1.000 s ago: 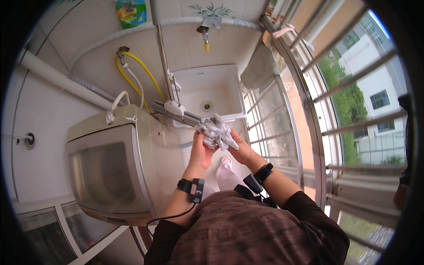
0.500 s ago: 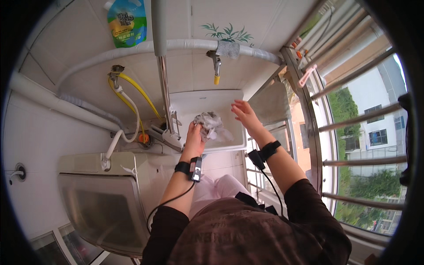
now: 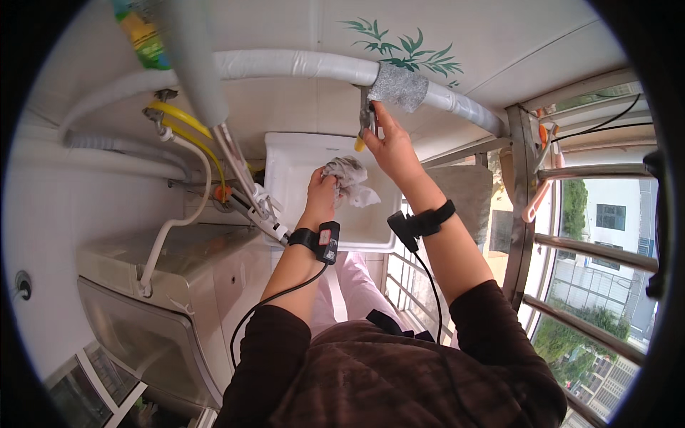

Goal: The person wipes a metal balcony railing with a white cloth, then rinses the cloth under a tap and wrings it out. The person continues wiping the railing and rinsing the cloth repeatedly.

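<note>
My left hand (image 3: 321,196) is closed round a crumpled, wet-looking grey-white cloth (image 3: 349,178), holding it over the white sink (image 3: 289,146). Part of the cloth hangs loose toward the basin. Up at the wall, my right hand (image 3: 396,151) grips the metal faucet (image 3: 367,118), its thumb and fingers at the valve. A yellow tip (image 3: 359,144) ends the faucet's spout. I cannot make out any running water.
A washing machine (image 3: 157,260) stands to the left of the sink, with a pale hose (image 3: 208,175) and a yellow hose (image 3: 193,135) above it. A grey pole (image 3: 189,64) slants down near the sink's left side. Metal window bars (image 3: 596,253) line the right.
My right hand has gone from open above the sink up to the faucet and taken hold of it. The left hand keeps the cloth over the basin. The head view has shifted.
</note>
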`<control>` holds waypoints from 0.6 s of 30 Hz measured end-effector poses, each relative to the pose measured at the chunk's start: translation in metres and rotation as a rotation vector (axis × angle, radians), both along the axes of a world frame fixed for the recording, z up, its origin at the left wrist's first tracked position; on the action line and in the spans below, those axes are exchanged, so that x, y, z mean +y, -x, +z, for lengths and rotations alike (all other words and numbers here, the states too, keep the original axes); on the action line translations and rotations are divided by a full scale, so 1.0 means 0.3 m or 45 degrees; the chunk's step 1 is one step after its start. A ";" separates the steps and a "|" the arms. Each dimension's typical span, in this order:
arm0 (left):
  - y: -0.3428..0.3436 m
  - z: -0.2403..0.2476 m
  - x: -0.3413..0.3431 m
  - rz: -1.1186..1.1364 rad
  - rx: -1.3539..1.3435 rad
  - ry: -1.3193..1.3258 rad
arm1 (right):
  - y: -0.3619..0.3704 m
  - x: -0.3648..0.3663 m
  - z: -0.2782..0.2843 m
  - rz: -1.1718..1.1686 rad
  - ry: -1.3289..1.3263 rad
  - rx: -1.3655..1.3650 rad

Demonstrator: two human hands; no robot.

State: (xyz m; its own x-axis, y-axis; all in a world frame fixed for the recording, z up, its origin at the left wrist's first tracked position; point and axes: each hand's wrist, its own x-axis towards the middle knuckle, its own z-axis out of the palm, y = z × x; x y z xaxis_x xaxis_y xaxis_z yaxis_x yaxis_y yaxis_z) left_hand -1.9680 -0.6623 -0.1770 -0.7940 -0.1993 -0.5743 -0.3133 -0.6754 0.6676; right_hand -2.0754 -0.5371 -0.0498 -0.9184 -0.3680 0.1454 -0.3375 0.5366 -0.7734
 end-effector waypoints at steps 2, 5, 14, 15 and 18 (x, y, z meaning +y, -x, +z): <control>0.032 -0.011 0.016 0.039 -0.094 0.022 | 0.010 0.017 0.013 0.093 0.098 -0.049; 0.063 -0.006 0.038 0.130 -0.065 -0.061 | 0.020 0.029 0.033 0.108 0.008 -0.103; 0.093 0.014 0.056 0.156 -0.101 -0.170 | -0.009 0.077 -0.083 0.144 0.697 -0.366; 0.093 0.012 0.058 0.168 -0.061 -0.187 | -0.024 0.090 -0.120 0.046 0.682 -0.492; 0.092 0.011 0.069 0.206 -0.072 -0.216 | -0.090 0.102 -0.253 -0.143 0.604 -0.787</control>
